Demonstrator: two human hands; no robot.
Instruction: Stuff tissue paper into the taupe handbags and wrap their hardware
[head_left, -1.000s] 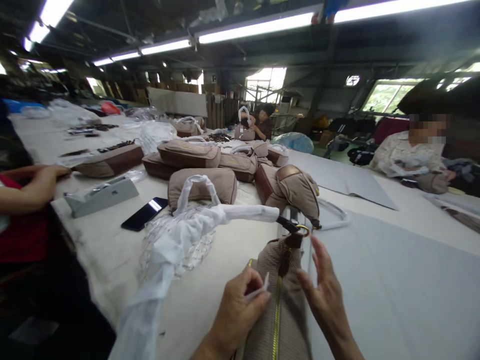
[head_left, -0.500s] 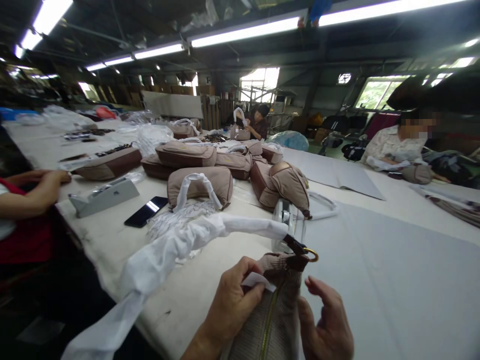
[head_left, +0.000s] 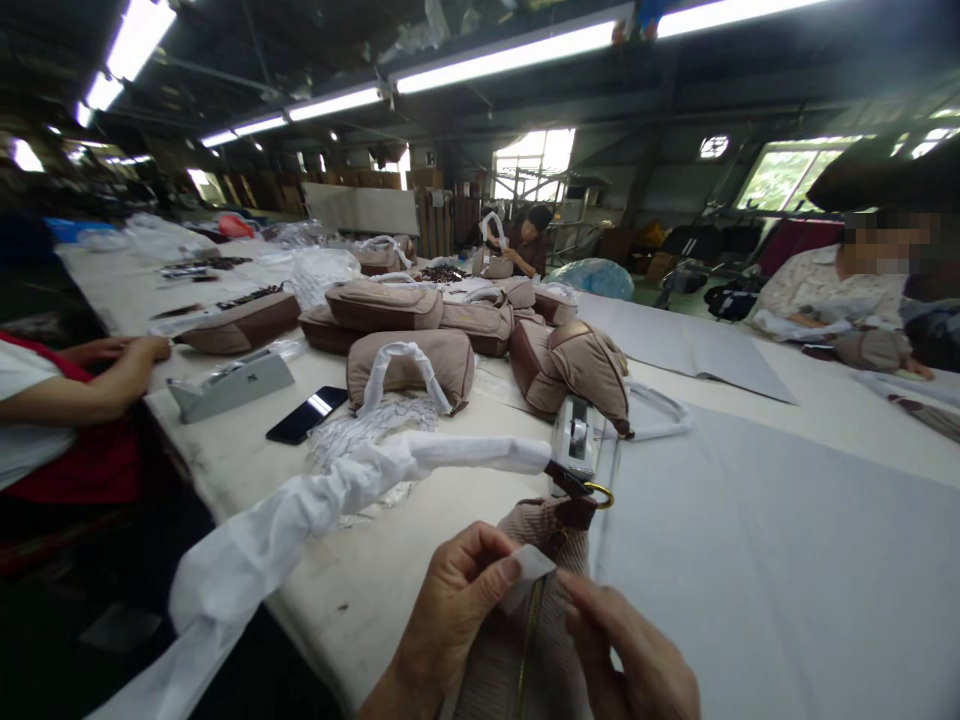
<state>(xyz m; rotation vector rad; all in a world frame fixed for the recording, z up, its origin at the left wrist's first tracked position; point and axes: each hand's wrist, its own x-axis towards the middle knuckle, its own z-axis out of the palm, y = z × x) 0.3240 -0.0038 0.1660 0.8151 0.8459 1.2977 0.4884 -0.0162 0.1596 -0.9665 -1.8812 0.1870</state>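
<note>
A beige corduroy bag [head_left: 495,675] with a brass zipper [head_left: 529,640] is in front of me. Its strap [head_left: 360,480], wrapped in white paper, arches to the left from a dark tab beside a gold ring [head_left: 600,495]. My left hand [head_left: 457,610] pinches a small slip of white paper [head_left: 531,568] over the zipper's upper end. At the slip's right corner, my right hand [head_left: 630,640] has its thumb and index fingertips drawn together, closed on it. The rest of the bag runs out of view below.
Behind the bag stands a tape dispenser [head_left: 576,435]. Several beige and brown bags [head_left: 409,365] lie across the white table [head_left: 315,590]. A phone [head_left: 307,414] and a grey stand [head_left: 236,385] are at left. Co-workers sit at the left, far side and right.
My right hand has moved left from beside the bag to the paper slip, its fingers closing there. My left hand keeps its pinch on the slip. The view has shifted slightly.
</note>
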